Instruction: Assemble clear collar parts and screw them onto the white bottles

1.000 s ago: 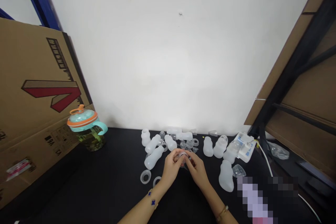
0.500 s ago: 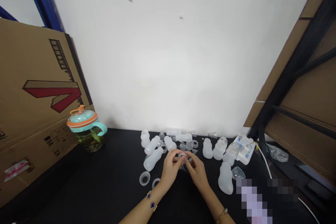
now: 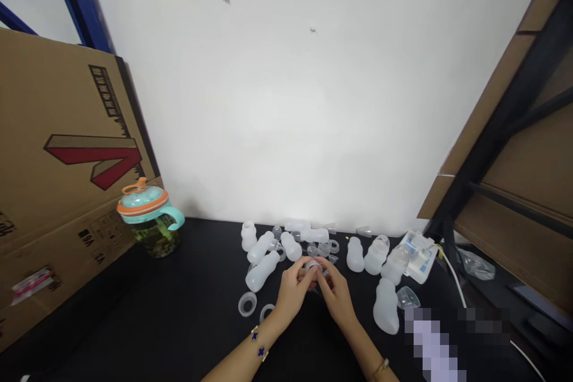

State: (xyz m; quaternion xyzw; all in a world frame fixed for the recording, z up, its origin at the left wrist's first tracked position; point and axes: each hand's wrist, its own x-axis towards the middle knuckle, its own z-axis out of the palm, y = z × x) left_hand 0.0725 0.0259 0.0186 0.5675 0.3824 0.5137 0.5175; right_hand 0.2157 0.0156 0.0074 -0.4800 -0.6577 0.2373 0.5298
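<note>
My left hand and my right hand meet at the middle of the black table, their fingertips pinching a small translucent ring-shaped part between them. The fingers hide much of it. Just beyond my hands lies a jumble of frosted silicone bottles, such as one near my left fingers, with small clear fittings among them. Two loose translucent rings lie left of my left wrist. A large frosted bottle stands apart to the right.
A clear funnel-shaped cup and a white blister pack lie at right. A teal-and-orange lidded cup stands by a cardboard box at left. A dark shelf frame and a white cable are at right.
Both hands stay together on the small ring, with only slight finger shifts. The whole view has drifted a little as my head moves.
</note>
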